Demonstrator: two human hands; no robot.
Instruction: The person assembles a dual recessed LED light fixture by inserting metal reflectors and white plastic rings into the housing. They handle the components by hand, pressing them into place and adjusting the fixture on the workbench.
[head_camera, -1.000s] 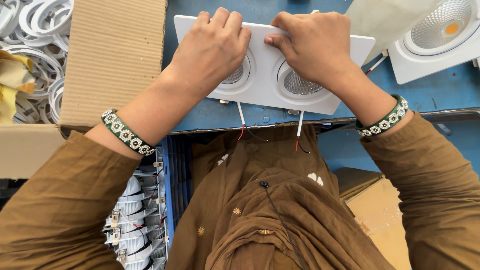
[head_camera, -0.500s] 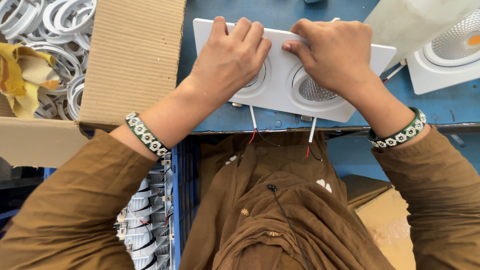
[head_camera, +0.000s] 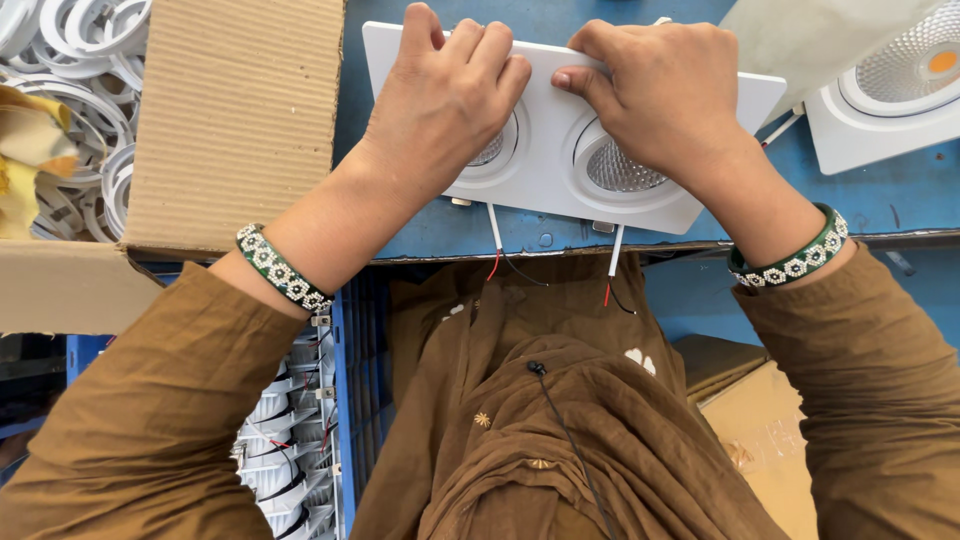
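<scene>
Both hands press down on a white twin downlight fixture (head_camera: 560, 150) lying face up on the blue tabletop (head_camera: 900, 200). The left hand (head_camera: 445, 105) covers the left lamp module (head_camera: 490, 150), fingers curled over the fixture's far edge and clamped on it. The right hand (head_camera: 650, 95) lies over the right lamp module (head_camera: 615, 170), its fingers bent and pinching the frame's far edge between the two lamps. Red and black lead wires (head_camera: 610, 275) hang off the near edge, below both wrists. This looks like seating the lamps into the frame; the next move probably needs even downward pressure. A cardboard box flap (head_camera: 240, 120) sits just left of the left hand, and a single square downlight (head_camera: 890, 90) lies right of the right hand.
</scene>
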